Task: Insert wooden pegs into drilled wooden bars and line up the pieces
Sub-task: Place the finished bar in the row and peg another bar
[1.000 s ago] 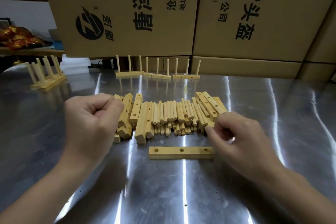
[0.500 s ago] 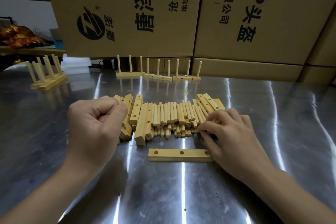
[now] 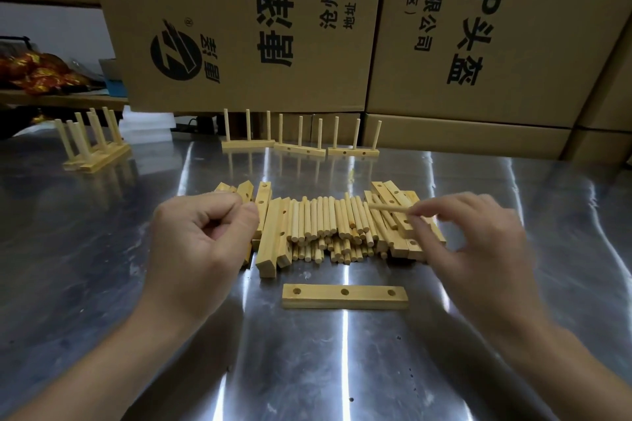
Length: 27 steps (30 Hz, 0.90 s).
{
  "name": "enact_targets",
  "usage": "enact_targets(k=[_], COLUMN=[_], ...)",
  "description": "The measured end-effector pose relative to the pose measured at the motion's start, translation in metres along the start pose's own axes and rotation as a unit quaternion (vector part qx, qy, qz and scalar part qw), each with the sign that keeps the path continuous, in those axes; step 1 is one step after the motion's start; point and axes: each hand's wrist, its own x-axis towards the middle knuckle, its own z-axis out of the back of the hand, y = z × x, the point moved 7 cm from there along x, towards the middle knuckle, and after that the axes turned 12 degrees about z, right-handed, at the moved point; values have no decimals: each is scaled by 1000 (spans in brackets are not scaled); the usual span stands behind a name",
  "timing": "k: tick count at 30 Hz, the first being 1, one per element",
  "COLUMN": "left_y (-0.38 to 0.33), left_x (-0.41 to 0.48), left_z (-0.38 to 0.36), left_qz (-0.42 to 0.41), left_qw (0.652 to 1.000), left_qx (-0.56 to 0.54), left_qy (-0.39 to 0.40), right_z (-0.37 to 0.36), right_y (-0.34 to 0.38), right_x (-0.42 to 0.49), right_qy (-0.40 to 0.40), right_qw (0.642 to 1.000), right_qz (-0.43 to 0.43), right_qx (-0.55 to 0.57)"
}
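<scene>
While aloft, peg (image 3: 388, 207) between right fingers (image 3: 420, 213).

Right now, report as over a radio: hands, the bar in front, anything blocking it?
Right hand pinches one peg above the pile. Left hand curled, nothing seen in it. Front bar flat, three holes empty, nothing over it.

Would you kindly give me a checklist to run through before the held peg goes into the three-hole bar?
1. Peg gripped: ok, right hand pinches one pale round wooden peg.
2. Holes free: ok, the flat three-hole wooden bar lies holes-up, all empty.
3. Peg upright over a hole: not ok, it is roughly level above the peg pile.
4. Bar steadied: not ok, curled left hand is apart from it.
5. Peg fits hole: cannot tell.
</scene>
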Motion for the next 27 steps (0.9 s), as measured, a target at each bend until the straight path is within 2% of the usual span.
enact_targets(k=[2, 4, 7, 10, 15, 27], left_y=[7, 11, 15, 12, 10, 11], left_x=[1, -2, -8, -11, -6, -3], left_z=[-10, -21, -35, -40, -35, -32], left_qz=[38, 96, 159, 167, 186, 215], left_qw=[998, 989, 968, 955, 949, 941], left_qx=[1, -27, -72, -126, -187, -196], left_qy=[49, 109, 178, 210, 172, 172], right_z=[11, 12, 8, 2, -4, -2], right_y=[-3, 0, 10, 16, 20, 29], right_x=[-1, -1, 1, 0, -2, 1], right_qy=[-52, -66, -55, -45, -30, -30], right_qw=[986, 955, 933, 924, 921, 912], right_qz=[-48, -84, -83, -75, -67, -80], right_qx=[154, 277, 345, 372, 383, 400])
